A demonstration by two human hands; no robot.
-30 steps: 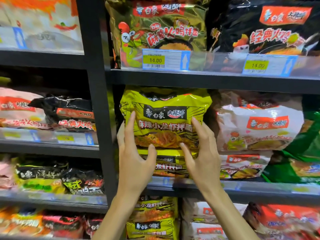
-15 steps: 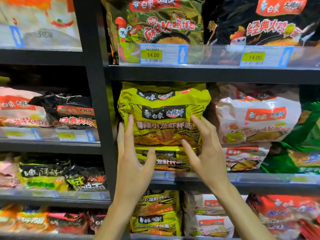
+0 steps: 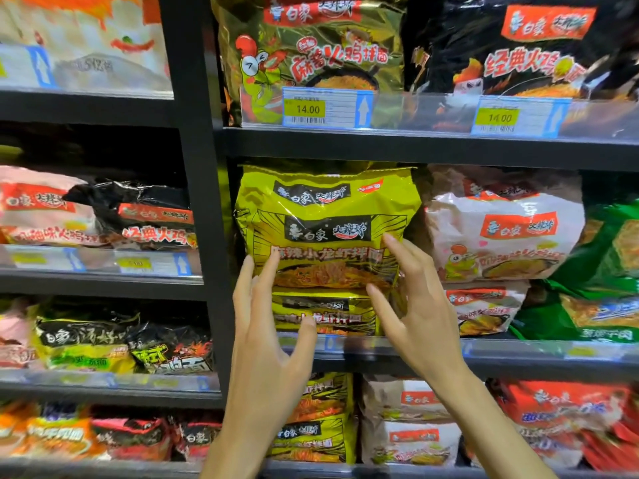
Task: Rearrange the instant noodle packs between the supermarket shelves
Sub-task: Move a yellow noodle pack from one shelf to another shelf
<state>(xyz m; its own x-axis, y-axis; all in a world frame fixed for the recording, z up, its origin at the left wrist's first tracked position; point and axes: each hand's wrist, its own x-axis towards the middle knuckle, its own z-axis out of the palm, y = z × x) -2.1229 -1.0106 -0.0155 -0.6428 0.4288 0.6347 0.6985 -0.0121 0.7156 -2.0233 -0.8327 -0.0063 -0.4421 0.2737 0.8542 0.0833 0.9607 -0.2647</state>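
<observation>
At frame centre I hold both hands spread, left hand [image 3: 268, 344] and right hand [image 3: 420, 305] barely touching the yellow pack [image 3: 328, 223]; I'd square it upright, pressing evenly.

Bright, even store light; glare streaks the glossy yellow noodle pack [image 3: 326, 226]. Packs left and below it smear with motion blur; shelf recesses above it sit dark.

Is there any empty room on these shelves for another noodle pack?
Yes: the dark gap above the pink pack and black pack on the left bay's middle shelf. The right bay is crowded; the yellow pack nearly reaches the shelf above.
</observation>
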